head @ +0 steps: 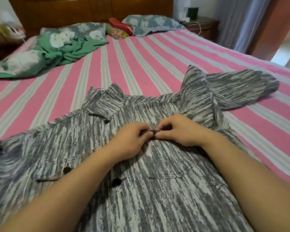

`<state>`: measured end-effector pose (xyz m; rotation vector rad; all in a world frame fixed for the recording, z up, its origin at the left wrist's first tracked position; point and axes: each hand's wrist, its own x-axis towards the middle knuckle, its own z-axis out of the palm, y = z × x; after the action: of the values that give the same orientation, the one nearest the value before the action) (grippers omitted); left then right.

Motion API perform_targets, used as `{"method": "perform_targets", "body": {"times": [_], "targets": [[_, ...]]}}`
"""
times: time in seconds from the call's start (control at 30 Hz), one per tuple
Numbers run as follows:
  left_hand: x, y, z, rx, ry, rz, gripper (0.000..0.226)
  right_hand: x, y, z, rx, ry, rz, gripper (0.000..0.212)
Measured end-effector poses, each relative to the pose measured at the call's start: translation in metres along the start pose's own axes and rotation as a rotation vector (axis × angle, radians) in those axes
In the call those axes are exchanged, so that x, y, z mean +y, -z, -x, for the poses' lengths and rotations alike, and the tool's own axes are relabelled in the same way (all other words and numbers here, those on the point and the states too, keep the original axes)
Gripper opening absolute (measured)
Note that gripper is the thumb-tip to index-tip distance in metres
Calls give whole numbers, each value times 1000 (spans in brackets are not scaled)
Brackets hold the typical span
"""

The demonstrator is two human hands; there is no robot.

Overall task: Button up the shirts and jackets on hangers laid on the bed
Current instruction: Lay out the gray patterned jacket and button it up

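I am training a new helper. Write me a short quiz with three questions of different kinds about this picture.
1. True or false: the left hand and right hand both pinch the grey shirt at one button.
2. The bed sheet has stripes of: A) blue and yellow, B) pink and white, C) black and red.
3. Fill in: the crumpled cloth near the pillows is mostly ____.

Key: 1 true; 2 B; 3 green.
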<state>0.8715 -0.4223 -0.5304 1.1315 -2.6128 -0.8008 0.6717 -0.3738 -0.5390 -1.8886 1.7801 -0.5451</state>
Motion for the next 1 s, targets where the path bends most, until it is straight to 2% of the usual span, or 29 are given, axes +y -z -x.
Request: {"method": "perform_targets", "body": {"times": [0.07, 0.17, 0.2, 0.23, 0.3, 0.33, 0.37, 0.43, 0.5, 0.6, 0.87, 1.0], "targets": [[-9, -8, -8, 49, 166, 263, 28, 0, 7, 0, 158, -70, -93, 2], [-13, -9, -14, 74, 325, 488, 19, -18, 23, 8, 424, -76, -89, 14], [-12, -9, -15, 94, 332, 515, 16, -25, 28, 14, 428, -61, -96, 17], [-11, -9, -17, 104, 333, 534, 13, -31, 31, 21, 337, -53, -91, 16], [-12, -11, -18, 101, 335, 542, 10, -42, 22, 34, 15, -106, 21, 17], [-12, -10, -17, 91, 335, 553, 10, -44, 13, 36, -88, -129, 122, 25], [-13, -9, -17, 73, 330, 576, 10, -44, 4, 34, -110, -139, 210, 31], [-16, -6, -15, 8, 277, 601, 9, -45, -7, 25, -57, -165, 298, 28], [-12, -4, -9, -84, 189, 521, 9, -46, -11, 20, -19, -191, 336, 18], [-9, -4, -5, -89, 189, 508, 14, -45, -14, 20, 21, -226, 332, 11], [-9, 3, -4, -172, 205, 580, 21, -49, -17, 20, 219, -357, 132, 10], [-5, 5, -2, -134, 146, 437, 24, -50, -19, 22, 247, -368, 139, 14]]}}
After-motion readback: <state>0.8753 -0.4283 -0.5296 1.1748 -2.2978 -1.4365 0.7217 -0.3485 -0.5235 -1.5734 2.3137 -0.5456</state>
